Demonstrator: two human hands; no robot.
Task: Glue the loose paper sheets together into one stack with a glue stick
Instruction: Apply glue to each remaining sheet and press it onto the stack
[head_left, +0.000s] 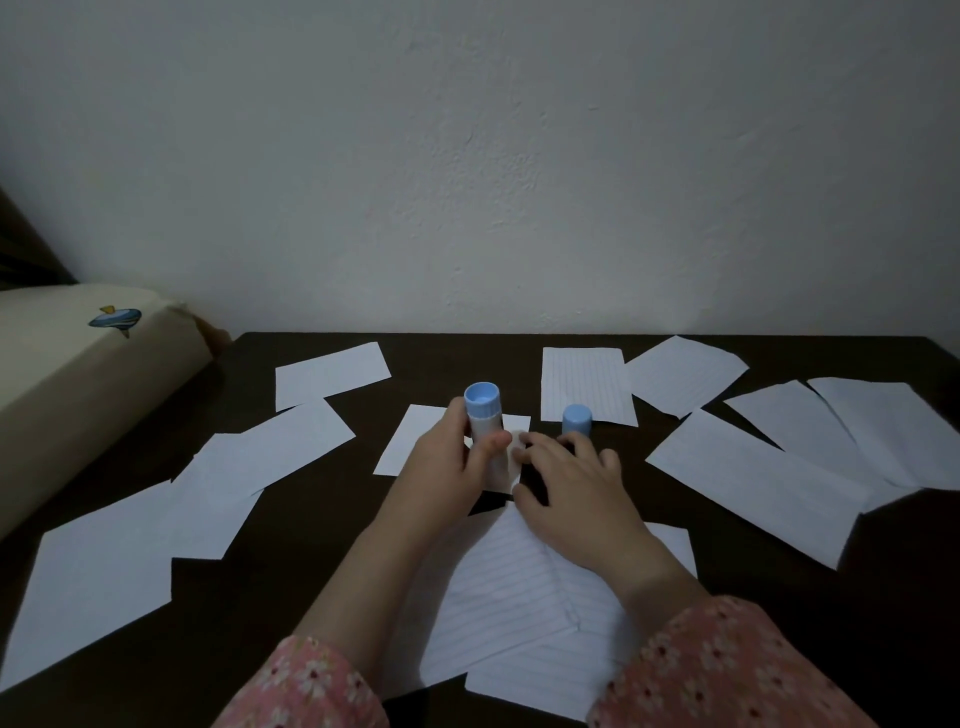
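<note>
Right now the left hand grips the glue stick upright over a small sheet at the middle of the dark table, its blue cap standing just beside; the right hand rests with fingers spread, holding nothing, above the lined stack, loose sheets scattered all around

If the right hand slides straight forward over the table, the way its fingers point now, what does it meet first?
Most likely the blue cap, standing just beyond the fingertips of the right hand. Depth is unclear, so the fingers may already touch it. Behind it lies a lined sheet.
</note>
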